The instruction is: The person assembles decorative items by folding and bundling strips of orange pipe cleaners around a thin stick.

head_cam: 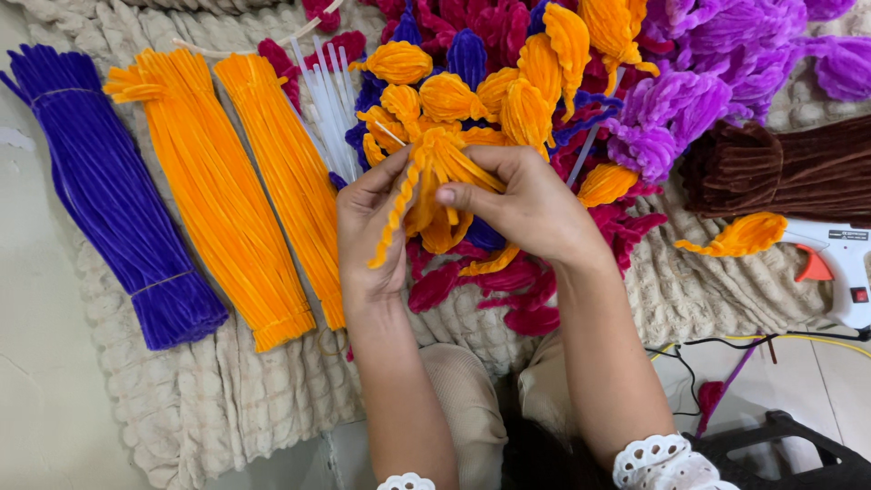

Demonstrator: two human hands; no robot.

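Both closed on the orange pipe-cleaner flower [435, 186] above the petal pile [508, 73], left hand [367, 231] pinching a twisted strand [396, 218] taut, right hand [526, 204] clamping petals steady for winding.

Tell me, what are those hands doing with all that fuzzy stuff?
A person's left hand and right hand together hold a bunch of orange fuzzy pipe-cleaner petals over a beige quilted cloth. Around them lie bundles of straight orange pipe cleaners, a purple bundle and a white glue gun.
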